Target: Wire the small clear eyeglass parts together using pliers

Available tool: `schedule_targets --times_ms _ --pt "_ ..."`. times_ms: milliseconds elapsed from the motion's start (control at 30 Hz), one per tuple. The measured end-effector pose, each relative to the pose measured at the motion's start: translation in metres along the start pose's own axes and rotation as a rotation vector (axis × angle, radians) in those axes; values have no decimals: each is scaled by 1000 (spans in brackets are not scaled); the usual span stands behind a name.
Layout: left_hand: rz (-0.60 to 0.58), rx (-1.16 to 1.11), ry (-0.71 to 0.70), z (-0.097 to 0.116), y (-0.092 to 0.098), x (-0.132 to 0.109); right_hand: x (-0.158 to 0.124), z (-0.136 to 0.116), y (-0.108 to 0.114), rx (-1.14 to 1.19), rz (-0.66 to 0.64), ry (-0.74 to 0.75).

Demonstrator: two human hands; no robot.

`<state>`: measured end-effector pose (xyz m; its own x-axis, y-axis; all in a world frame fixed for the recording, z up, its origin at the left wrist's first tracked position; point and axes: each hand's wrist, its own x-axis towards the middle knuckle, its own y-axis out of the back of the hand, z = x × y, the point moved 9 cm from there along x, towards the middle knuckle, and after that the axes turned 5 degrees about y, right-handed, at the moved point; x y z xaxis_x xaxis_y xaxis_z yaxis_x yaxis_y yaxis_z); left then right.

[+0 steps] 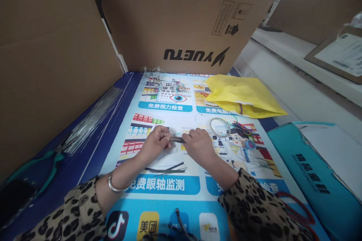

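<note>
Over the printed poster sheet [113,165], my two hands meet near the middle. My right hand [199,145] is wrapped round a slim dark metal tool [177,139], whose narrow end points left; its rear part is hidden in my palm. Thumb and fingers of my left hand [156,141] are pinched together at the tool's tip. Whatever they hold there is too small to make out. Several thin dark strips [169,168] lie on the sheet just below my hands. To the right of my right hand are a ring-shaped roll [220,127] and tangled coloured cords [243,128].
A cardboard wall [175,19] stands behind. On the left lie a bundle of thin wires [93,118] and a teal-handled tool [52,169]. A yellow bag [243,96] and a teal box [308,173] sit to the right, with red handles [299,211] near my right sleeve.
</note>
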<state>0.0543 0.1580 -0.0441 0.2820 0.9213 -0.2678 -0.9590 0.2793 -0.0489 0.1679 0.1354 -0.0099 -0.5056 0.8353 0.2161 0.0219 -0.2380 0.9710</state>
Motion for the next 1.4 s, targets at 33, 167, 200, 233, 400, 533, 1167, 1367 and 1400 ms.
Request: schedule_targets --times_ms 33,167,200,233,400,533,1167,1367,1400 --pt "4 3 1 0 0 0 0 0 -1 1 -9 -2" --pt "17 8 4 2 1 -1 1 -1 -3 9 -45 -11" --pt "18 7 6 2 1 -1 1 -1 -4 12 -53 -12" --pt "19 7 7 2 1 -1 1 -1 -4 15 -59 -14" --pt "-2 11 2 3 0 -1 0 0 -7 24 -72 -16" --pt "-15 32 1 3 -1 0 -1 0 -9 29 -82 -24" --pt "-20 52 1 3 2 0 0 -1 -16 69 -251 -58" --pt "-34 49 7 0 2 1 -1 -1 -19 89 -307 -77" --pt "-36 50 9 0 2 1 -1 -1 -19 92 -313 -80"
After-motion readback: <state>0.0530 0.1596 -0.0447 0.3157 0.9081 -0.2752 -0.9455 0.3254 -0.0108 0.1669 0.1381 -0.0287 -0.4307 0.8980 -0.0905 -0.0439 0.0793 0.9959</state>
